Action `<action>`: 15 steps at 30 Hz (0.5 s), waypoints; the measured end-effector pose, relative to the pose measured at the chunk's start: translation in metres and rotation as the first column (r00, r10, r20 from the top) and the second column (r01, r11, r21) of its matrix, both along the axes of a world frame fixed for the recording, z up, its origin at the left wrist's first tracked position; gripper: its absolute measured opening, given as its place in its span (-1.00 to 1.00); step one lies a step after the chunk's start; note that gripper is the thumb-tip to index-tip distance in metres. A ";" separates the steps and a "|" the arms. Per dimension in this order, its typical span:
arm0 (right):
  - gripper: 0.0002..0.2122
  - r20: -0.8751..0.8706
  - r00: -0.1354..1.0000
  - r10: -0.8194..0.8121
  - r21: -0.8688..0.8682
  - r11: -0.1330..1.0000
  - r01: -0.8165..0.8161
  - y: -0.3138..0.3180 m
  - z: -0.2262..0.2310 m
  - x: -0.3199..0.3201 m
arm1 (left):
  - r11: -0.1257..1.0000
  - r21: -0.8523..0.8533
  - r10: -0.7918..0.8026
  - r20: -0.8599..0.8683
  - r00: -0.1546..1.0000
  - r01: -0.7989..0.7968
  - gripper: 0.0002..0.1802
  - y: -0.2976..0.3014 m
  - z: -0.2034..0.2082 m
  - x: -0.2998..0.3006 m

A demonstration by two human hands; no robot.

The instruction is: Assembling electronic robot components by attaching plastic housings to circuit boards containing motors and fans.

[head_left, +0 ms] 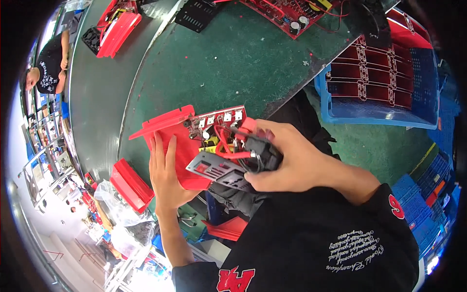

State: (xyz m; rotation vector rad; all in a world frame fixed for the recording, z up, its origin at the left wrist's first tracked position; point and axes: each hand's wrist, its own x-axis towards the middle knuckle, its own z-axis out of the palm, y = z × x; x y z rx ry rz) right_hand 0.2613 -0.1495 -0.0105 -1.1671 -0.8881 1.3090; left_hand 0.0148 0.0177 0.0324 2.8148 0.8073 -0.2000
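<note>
A red metal casing [181, 155] lies tilted at the near edge of the green table. My left hand [168, 170] rests against its left part, fingers stretched out flat; the thumb is hidden. My right hand [292, 158] is closed around a grey-black slotted end panel [219, 170], thumb on its near edge. Red and black wires [226, 143] run from this panel to a red circuit board [209, 121] with white parts along its far edge. The board sits at the casing's right side; whether it is fixed there I cannot tell.
Another red casing [131, 186] stands to the left. Further off are a cased unit [116, 31], a black slotted panel [197, 14] and a red board [292, 19]. At right, a blue crate [384, 117] holds several red boards. A person [51, 63] is at far left.
</note>
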 end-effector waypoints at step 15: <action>-0.58 0.007 1.000 0.011 0.069 0.998 -0.011 -0.012 -0.016 0.005 | 1.000 0.002 0.003 -0.015 1.000 -0.003 0.25 0.001 -0.004 0.002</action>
